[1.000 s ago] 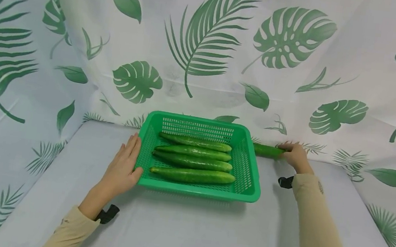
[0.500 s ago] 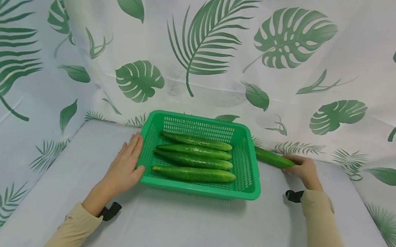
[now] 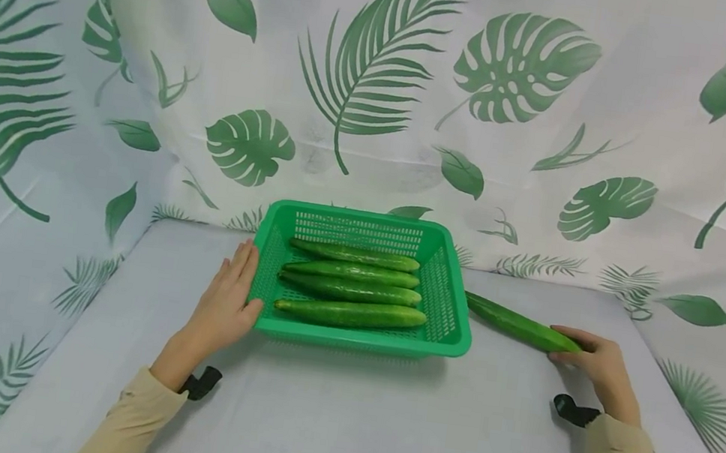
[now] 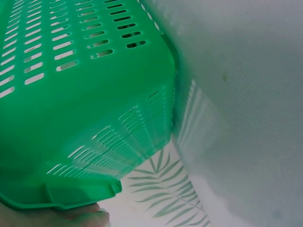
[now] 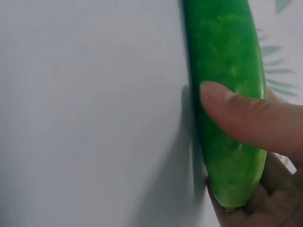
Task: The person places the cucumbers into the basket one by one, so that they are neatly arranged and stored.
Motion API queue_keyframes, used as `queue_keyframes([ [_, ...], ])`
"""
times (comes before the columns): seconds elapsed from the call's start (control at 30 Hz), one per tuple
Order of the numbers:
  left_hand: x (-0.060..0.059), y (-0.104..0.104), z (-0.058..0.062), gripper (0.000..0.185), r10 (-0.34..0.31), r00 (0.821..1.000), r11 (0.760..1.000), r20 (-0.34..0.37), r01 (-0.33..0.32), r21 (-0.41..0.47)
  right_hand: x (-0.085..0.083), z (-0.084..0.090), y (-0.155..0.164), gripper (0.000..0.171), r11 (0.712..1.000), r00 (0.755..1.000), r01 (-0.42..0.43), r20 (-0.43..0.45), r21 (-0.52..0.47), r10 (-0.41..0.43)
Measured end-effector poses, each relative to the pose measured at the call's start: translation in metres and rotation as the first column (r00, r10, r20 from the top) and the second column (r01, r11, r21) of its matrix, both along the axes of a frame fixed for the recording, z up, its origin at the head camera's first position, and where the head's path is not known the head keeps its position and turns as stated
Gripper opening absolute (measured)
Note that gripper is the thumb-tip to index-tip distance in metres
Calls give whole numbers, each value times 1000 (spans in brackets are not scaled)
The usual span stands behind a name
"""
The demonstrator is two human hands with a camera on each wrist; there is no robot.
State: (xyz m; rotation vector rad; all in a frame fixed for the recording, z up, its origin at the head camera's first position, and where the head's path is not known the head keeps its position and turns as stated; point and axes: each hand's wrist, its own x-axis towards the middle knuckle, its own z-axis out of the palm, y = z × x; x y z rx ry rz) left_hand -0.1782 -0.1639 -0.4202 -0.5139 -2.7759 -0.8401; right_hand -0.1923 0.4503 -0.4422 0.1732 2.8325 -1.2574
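Note:
A green plastic basket (image 3: 362, 343) with slotted walls stands in the middle of the table, with several cucumbers (image 3: 349, 313) lying side by side in it. My left hand (image 3: 221, 309) rests against the basket's left side, fingers straight; the left wrist view shows its fingertips (image 4: 90, 217) at the rim. To the right of the basket, my right hand (image 3: 600, 367) grips the near right end of another cucumber (image 3: 508, 321). That cucumber lies slanted, its far end close to the basket's right wall. In the right wrist view the thumb (image 5: 246, 113) lies across the cucumber (image 5: 227, 56).
A white cloth covers the table (image 3: 352, 429). Behind and at the sides hangs a white curtain (image 3: 413, 97) printed with green leaves. Black wrist cameras (image 3: 574, 411) sit under both wrists.
My right hand has drawn its end of the cucumber rightward and toward me, so the cucumber now slants and more of it shows. The left hand and basket have stayed put.

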Motion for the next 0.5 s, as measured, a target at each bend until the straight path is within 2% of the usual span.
queue_keyframes([
  [0.23,-1,-2,-1,76,1,1000,1000,13,-1,-10,23,-9,6,69,990,997,71,43,-126,-66],
  [0.33,-1,-1,0,76,-8,1000,1000,13,8,-11,29,-12,8,71,988,995,92,59,-125,-86],
  [0.5,0,0,0,75,-4,1000,1000,21,4,-13,29,-14,9,73,985,993,106,64,-134,-98],
])
